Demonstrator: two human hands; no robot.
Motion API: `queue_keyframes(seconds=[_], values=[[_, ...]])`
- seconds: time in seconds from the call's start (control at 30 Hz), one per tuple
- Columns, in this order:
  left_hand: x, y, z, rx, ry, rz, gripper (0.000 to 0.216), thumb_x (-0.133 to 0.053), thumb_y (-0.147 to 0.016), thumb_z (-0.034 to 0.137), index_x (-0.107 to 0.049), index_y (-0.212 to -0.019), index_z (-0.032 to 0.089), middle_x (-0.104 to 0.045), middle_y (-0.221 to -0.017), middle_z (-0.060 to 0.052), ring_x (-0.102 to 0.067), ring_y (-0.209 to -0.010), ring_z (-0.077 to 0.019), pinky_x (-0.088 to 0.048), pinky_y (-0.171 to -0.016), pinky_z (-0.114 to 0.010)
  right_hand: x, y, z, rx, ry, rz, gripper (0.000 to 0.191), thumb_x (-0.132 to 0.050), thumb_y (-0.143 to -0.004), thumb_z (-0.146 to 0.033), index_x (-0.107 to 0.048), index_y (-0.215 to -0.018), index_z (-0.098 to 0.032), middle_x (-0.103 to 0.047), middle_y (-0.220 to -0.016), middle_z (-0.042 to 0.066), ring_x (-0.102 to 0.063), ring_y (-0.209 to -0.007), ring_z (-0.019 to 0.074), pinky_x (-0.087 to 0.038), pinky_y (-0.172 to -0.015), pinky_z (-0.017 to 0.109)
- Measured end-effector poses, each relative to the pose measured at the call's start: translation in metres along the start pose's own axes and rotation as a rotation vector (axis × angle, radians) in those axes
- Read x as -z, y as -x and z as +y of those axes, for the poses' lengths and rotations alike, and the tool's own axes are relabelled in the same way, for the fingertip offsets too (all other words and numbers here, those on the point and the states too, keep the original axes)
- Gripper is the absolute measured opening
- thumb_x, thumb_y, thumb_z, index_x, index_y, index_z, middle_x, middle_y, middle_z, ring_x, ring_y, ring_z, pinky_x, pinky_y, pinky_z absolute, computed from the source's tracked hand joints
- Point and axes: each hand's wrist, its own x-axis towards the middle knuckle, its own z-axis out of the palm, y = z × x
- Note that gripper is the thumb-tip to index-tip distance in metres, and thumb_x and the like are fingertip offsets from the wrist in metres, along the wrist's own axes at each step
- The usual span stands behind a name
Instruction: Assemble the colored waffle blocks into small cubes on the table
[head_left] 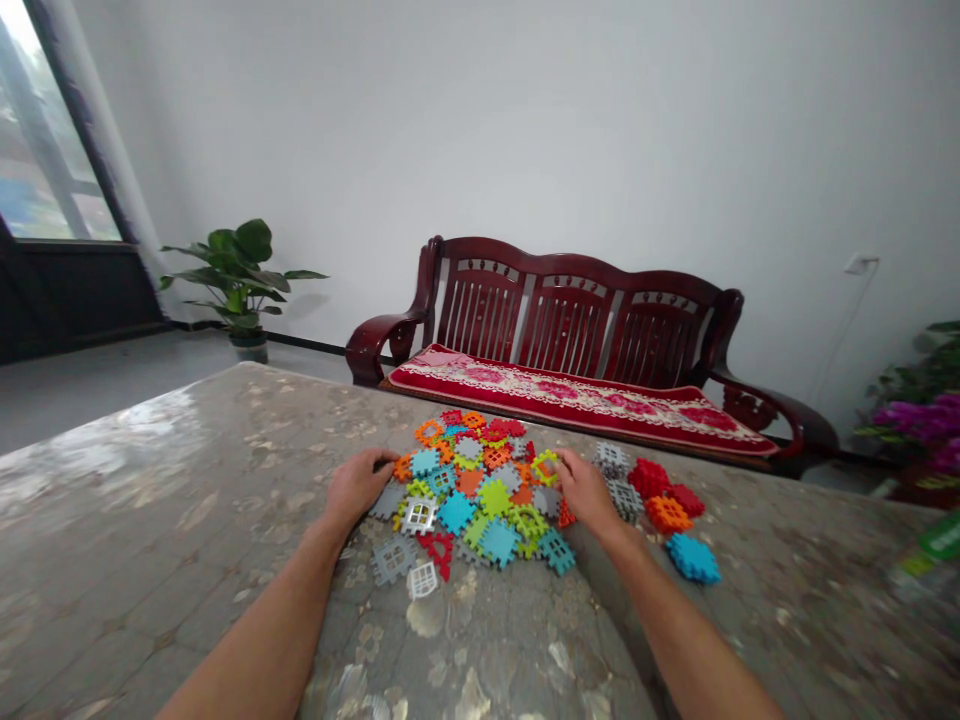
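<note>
A loose pile of interlocking plastic building tiles with notched edges lies on the table, in blue, green, orange, red and grey; one blue tile [457,512] is near its middle. My left hand [361,487] rests at the pile's left edge, its loosely bent fingers beside an orange tile [403,467]. At the right edge, my right hand [586,490] pinches a yellow-green open-frame tile [543,468] between thumb and fingers. A white window piece [422,580] and a red triangular tile [437,553] lie at the near side.
Sorted stacks stand right of my right hand: grey tiles [624,498], red tiles [649,478], orange tiles [669,514] and blue tiles [693,558]. A blurred green-labelled bottle [930,560] is at the table's right edge. Behind the table [180,520] stands a wooden bench [562,310].
</note>
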Motion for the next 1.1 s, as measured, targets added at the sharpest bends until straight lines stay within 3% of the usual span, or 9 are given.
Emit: queue_keyframes(seconds=[0.1,0.3,0.47,0.63,0.8,0.97,1.1], values=[[-0.002,-0.002,-0.004,-0.015,-0.006,-0.013,0.031,-0.05,-0.087,0.033,-0.075,-0.106,0.029,-0.075,-0.112,0.0,-0.067,-0.102,-0.0207,-0.046,-0.083,-0.027,0.003,0.018,0.004,-0.015,-0.143,-0.047,0.04,-0.038,-0.091,-0.028,-0.068,-0.116,-0.022,-0.074,-0.096,0.003,-0.068,-0.077,0.0188,-0.052,-0.074,0.03],[-0.006,-0.006,-0.009,-0.014,-0.007,-0.003,0.03,-0.052,-0.087,0.035,-0.074,-0.106,0.029,-0.075,-0.113,-0.001,-0.066,-0.102,-0.0203,-0.046,-0.082,-0.026,-0.003,0.039,0.014,0.046,-0.081,-0.005,0.04,-0.043,-0.082,-0.022,-0.071,-0.111,-0.018,-0.073,-0.11,0.008,-0.065,-0.106,0.0218,-0.047,-0.096,0.035],[-0.006,-0.006,-0.008,0.0,-0.015,-0.009,0.031,-0.051,-0.087,0.034,-0.074,-0.106,0.029,-0.075,-0.112,-0.001,-0.067,-0.1,-0.0207,-0.046,-0.079,-0.027,-0.005,0.056,0.008,-0.024,0.002,0.002,0.045,-0.052,-0.08,-0.027,-0.066,-0.122,-0.019,-0.069,-0.118,0.008,-0.066,-0.092,0.0207,-0.05,-0.089,0.034],[-0.006,-0.006,-0.008,-0.012,-0.022,0.002,0.031,-0.051,-0.087,0.033,-0.075,-0.106,0.029,-0.075,-0.111,-0.001,-0.067,-0.1,-0.0213,-0.046,-0.079,-0.027,-0.001,0.064,-0.008,-0.009,0.182,-0.064,0.054,-0.06,-0.078,-0.031,-0.06,-0.131,-0.019,-0.066,-0.127,0.009,-0.057,-0.116,0.027,-0.041,-0.102,0.039],[-0.003,-0.003,-0.004,0.002,-0.022,0.014,0.03,-0.051,-0.087,0.033,-0.075,-0.105,0.029,-0.076,-0.109,-0.001,-0.067,-0.098,-0.0219,-0.046,-0.077,-0.027,-0.002,0.062,-0.011,-0.051,0.204,-0.106,0.056,-0.058,-0.08,-0.029,-0.057,-0.135,-0.02,-0.067,-0.124,0.008,-0.058,-0.113,0.0259,-0.044,-0.097,0.037],[-0.001,-0.002,-0.001,0.013,-0.044,0.001,0.032,-0.05,-0.086,0.033,-0.075,-0.105,0.029,-0.076,-0.109,0.0,-0.067,-0.098,-0.022,-0.046,-0.077,-0.027,0.0,0.064,-0.011,-0.03,0.174,-0.109,0.067,-0.055,-0.069,-0.013,-0.057,-0.135,-0.022,-0.069,-0.122,0.006,-0.059,-0.113,0.0226,-0.042,-0.098,0.032],[-0.001,-0.002,-0.001,0.0,-0.04,0.0,0.032,-0.05,-0.086,0.034,-0.075,-0.107,0.028,-0.076,-0.11,-0.001,-0.067,-0.098,-0.0226,-0.046,-0.077,-0.028,0.003,0.064,-0.015,0.008,0.192,-0.125,0.062,-0.056,-0.073,-0.018,-0.057,-0.135,-0.022,-0.067,-0.126,0.007,-0.058,-0.116,0.0246,-0.041,-0.1,0.035]])
